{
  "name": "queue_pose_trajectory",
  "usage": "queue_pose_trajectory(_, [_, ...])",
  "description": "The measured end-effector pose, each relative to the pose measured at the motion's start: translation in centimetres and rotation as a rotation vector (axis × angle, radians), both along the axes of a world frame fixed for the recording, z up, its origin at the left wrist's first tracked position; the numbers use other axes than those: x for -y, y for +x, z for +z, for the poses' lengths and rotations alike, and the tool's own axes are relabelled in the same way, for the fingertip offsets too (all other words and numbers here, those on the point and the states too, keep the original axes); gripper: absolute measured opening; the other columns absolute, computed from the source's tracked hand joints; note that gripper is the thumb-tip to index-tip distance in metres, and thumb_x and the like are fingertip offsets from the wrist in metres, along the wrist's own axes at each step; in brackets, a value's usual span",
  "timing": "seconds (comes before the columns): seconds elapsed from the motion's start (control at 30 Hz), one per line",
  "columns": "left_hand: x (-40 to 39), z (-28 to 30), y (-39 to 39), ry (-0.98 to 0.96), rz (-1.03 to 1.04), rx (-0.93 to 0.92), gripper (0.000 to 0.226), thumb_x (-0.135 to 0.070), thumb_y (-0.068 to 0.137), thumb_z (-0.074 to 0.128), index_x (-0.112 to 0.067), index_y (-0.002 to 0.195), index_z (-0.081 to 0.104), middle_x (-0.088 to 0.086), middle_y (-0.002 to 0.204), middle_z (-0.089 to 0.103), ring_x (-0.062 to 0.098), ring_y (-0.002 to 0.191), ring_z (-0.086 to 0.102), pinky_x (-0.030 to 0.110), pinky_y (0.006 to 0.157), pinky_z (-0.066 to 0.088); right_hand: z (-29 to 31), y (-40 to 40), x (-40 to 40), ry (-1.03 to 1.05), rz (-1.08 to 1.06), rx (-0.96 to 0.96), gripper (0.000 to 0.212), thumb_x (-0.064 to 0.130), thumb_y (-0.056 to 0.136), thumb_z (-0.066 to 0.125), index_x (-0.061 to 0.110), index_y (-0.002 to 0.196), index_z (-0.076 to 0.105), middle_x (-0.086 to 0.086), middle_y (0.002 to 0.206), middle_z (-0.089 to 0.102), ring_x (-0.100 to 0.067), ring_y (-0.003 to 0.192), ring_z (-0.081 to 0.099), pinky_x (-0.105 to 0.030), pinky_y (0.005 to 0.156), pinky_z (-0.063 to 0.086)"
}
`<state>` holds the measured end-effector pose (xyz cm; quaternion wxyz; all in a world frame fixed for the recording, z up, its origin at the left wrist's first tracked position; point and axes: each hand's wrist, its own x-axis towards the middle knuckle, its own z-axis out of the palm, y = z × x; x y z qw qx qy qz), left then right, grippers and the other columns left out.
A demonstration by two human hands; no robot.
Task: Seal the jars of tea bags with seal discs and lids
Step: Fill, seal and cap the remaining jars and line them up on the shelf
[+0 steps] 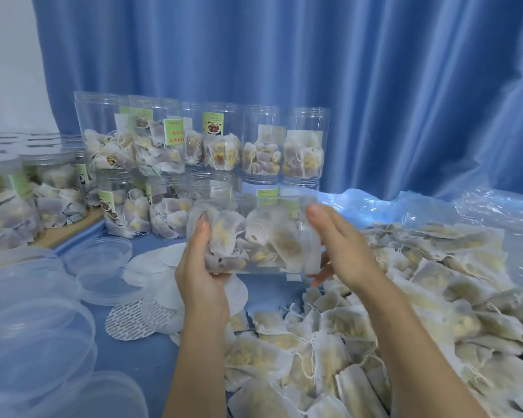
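Presently, above the blue table (151, 363), one unsealed jar (254, 233) lying sideways is gripped at its base by the left hand (201, 274), right hand (341, 245) fingers straight at its mouth; a seal disc (127, 322) is judged next required.

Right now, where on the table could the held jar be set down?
Bare blue cloth shows between the loose lids, the seal discs and the left forearm. The tea bag pile fills the right; stacked jars crowd the back. Both hands, left hand and right hand, hold the jar.
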<state>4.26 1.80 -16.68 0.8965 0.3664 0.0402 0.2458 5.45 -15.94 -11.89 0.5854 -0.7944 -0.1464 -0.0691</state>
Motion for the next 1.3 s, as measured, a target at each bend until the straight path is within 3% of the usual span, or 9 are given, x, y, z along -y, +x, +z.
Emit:
queue_pose_trajectory(0.2, [0.0,-0.5,0.1,-0.077,0.042,0.017,0.019,-0.036,0.080,0.066,-0.030,0.096,0.074,-0.015,0.108,0.070,0.011,0.095,0.064,0.031,0.077,0.056,0.1,0.2,-0.6,0.000,-0.019,-0.189,0.089,0.098,0.047,0.038,0.043,0.113,0.059,-0.009,0.107,0.065,-0.023,0.070,0.069,-0.030,0.052,0.056])
queue_pose_trajectory(0.33, [0.5,0.0,0.2,-0.141,-0.194,-0.035,0.066,-0.064,0.062,0.062,-0.026,0.117,0.062,0.003,0.110,0.071,0.025,0.100,0.068,0.049,0.077,0.056,-0.5,0.1,-1.0,0.244,0.292,-0.130,0.099,0.079,0.053,0.067,0.024,0.133,0.049,-0.005,0.128,0.060,-0.020,0.111,0.062,-0.034,0.084,0.056])
queue_pose_trajectory(0.5, [1.2,-0.1,0.3,-0.008,-0.396,-0.131,0.083,-0.077,0.065,0.048,-0.024,0.129,0.052,0.014,0.112,0.069,0.036,0.095,0.068,0.047,0.073,0.057,-0.2,0.4,-0.3,0.434,0.424,-0.013,0.122,0.058,0.035,0.089,0.016,0.138,0.040,-0.010,0.129,0.059,-0.026,0.116,0.058,-0.047,0.093,0.050])
queue_pose_trajectory(0.63, [2.0,1.3,-0.1,0.284,-0.271,-0.299,0.071,-0.071,0.081,0.035,-0.019,0.127,0.051,0.013,0.117,0.065,0.031,0.099,0.066,0.039,0.069,0.057,0.0,0.5,0.5,0.353,0.275,0.145,0.093,0.034,0.043,0.088,0.023,0.128,0.050,0.003,0.119,0.066,-0.014,0.112,0.061,-0.025,0.084,0.052])
queue_pose_trajectory(0.73, [1.5,3.1,-0.5,0.903,0.215,-0.332,0.040,-0.030,0.099,0.039,-0.027,0.139,0.036,0.005,0.139,0.048,0.026,0.118,0.052,0.033,0.085,0.041,0.2,0.3,0.3,0.353,0.187,0.211,0.074,0.028,0.048,0.088,0.033,0.115,0.056,0.014,0.111,0.068,-0.001,0.103,0.063,-0.012,0.076,0.050])
queue_pose_trajectory(0.8, [1.2,4.5,-1.2,1.204,0.211,-0.152,0.064,-0.012,0.088,0.057,-0.037,0.140,0.031,-0.007,0.142,0.043,0.015,0.121,0.048,0.028,0.088,0.040,0.4,0.2,-0.4,0.389,0.131,0.240,0.076,0.027,0.050,0.089,0.032,0.118,0.056,0.015,0.112,0.067,0.001,0.104,0.062,-0.014,0.079,0.051])
queue_pose_trajectory(0.93, [1.9,7.8,-2.1,1.302,0.003,-0.078,0.102,-0.033,0.044,0.081,-0.034,0.134,0.032,-0.009,0.129,0.050,0.011,0.115,0.053,0.036,0.093,0.048,1.1,-0.3,-2.9,0.455,0.039,0.289,0.091,0.037,0.044,0.089,0.031,0.126,0.050,0.016,0.117,0.063,0.002,0.108,0.059,-0.022,0.089,0.051])
queue_pose_trajectory(1.1, [0.2,11.3,-2.7,1.587,0.184,-0.191,0.090,-0.042,0.055,0.083,-0.033,0.131,0.036,-0.017,0.108,0.057,0.007,0.094,0.053,0.019,0.074,0.043,2.1,-1.8,-4.4,0.475,-0.013,0.351,0.096,0.053,0.039,0.084,0.040,0.127,0.047,0.030,0.112,0.061,0.015,0.102,0.055,-0.003,0.078,0.044])
queue_pose_trajectory(1.3, [-5.9,12.6,-7.9,1.679,0.264,-0.071,0.083,-0.061,0.038,0.074,-0.058,0.111,0.035,-0.049,0.085,0.050,-0.026,0.083,0.049,-0.003,0.064,0.038,2.5,-5.8,-9.0,0.533,0.203,0.407,0.089,0.030,0.055,0.090,0.027,0.133,0.046,0.018,0.120,0.062,0.005,0.110,0.057,-0.006,0.079,0.046])
